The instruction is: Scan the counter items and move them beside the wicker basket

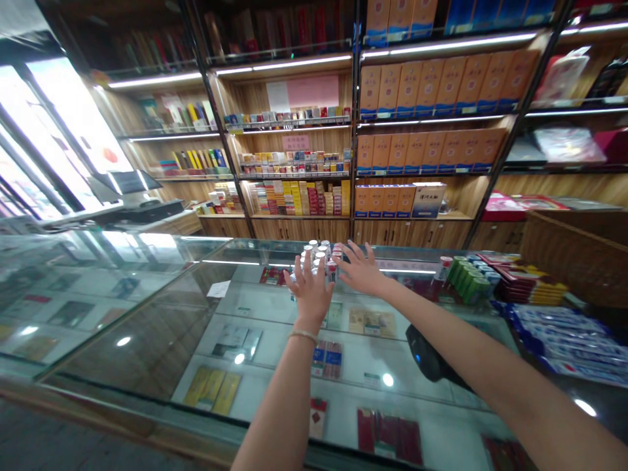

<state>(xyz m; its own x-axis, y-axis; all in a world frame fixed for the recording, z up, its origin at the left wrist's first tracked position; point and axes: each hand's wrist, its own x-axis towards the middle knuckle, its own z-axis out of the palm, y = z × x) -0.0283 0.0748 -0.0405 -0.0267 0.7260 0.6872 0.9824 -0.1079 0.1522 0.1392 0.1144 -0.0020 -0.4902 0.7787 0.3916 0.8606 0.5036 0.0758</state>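
Note:
A tight cluster of small containers with white caps (321,247) stands on the glass counter (161,327), near its far edge. My left hand (310,294) reaches over the near side of the cluster, fingers spread. At the right side of the cluster, my right hand (363,269) also has its fingers stretched apart. Both hands are at the containers, but I cannot tell whether the fingertips touch them. Parts of the cluster are hidden behind my fingers. Below my right forearm lies a black handheld scanner (426,353) with a blue light.
To the right are a single small container (443,268), green packs (468,280), red and yellow packs (532,278), blue-and-white packs (564,340) and a wicker basket (579,252). Flat packs lie under the glass. Shelves with orange boxes (426,85) stand behind.

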